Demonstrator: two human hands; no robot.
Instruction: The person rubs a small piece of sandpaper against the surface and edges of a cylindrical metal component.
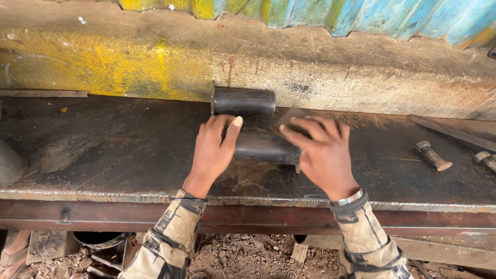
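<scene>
Two short dark steel pipe pieces lie on a thick steel worktable [103, 150]. The far pipe piece [244, 101] rests against the concrete wall, with a flat flange at its left end. The near pipe piece [264, 146] lies just in front of it. My left hand [213, 150] rests on the near pipe's left end, thumb raised towards the far pipe. My right hand [323, 150] sits over the near pipe's right end and pinches a small flat dark metal plate [289, 118] between its fingertips.
A rusty bolt [433, 156] lies on the table at the right, with another bolt [486, 160] at the frame edge and a flat steel strip [452, 132] behind them. A grey round object [9, 164] sits at the left edge. Scrap and dirt cover the floor below.
</scene>
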